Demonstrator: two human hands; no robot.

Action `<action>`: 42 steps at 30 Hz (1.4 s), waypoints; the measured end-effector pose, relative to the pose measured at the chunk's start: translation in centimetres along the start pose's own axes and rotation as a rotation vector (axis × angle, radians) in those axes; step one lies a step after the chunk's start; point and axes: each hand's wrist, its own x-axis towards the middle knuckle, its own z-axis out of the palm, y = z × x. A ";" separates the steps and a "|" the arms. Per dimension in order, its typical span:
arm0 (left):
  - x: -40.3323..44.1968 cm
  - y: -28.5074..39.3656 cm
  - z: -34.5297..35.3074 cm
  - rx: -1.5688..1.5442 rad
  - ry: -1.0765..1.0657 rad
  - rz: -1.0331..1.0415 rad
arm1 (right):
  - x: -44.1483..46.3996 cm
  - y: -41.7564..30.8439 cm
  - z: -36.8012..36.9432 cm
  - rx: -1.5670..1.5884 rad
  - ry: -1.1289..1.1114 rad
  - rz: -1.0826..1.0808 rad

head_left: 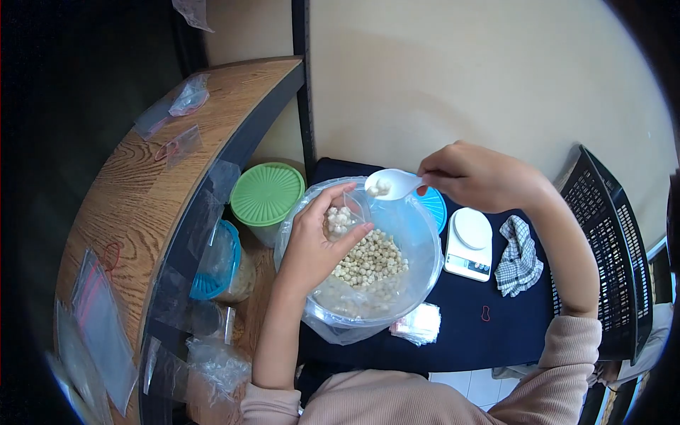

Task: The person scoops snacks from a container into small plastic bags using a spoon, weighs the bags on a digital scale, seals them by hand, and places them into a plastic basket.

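The lone head-worn camera looks forward and steeply down (its wide lens bows the wooden shelf (134, 191) and darkens the corners), viewing the left hand (312, 237), right hand (471, 173) and tabletop (517, 329) from close above, the wall (460, 85) beyond.

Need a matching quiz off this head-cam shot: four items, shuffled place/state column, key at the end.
Column 1
1. spoon
2. small clear bag
3. checked cloth
4. basket

Column 2
A. crumpled, beside the white scale
B. gripped in the right hand
C. black, with openwork sides
D. held in the left hand, pale round pieces inside

Pairs: 1-B, 2-D, 3-A, 4-C
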 end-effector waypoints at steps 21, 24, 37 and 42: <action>-0.2 0.3 -0.1 0.031 0.032 -0.013 | 0.3 -1.0 2.5 -0.292 0.167 -0.208; -0.2 0.2 0.0 0.031 -0.011 -0.020 | 0.4 -0.4 2.0 -0.226 0.122 -0.263; -0.2 0.6 -0.1 0.007 -0.064 0.033 | 2.4 4.4 3.1 0.423 -0.167 -0.155; -0.2 0.4 -0.1 -0.023 -0.025 0.006 | 1.5 4.7 3.4 0.230 -0.001 -0.149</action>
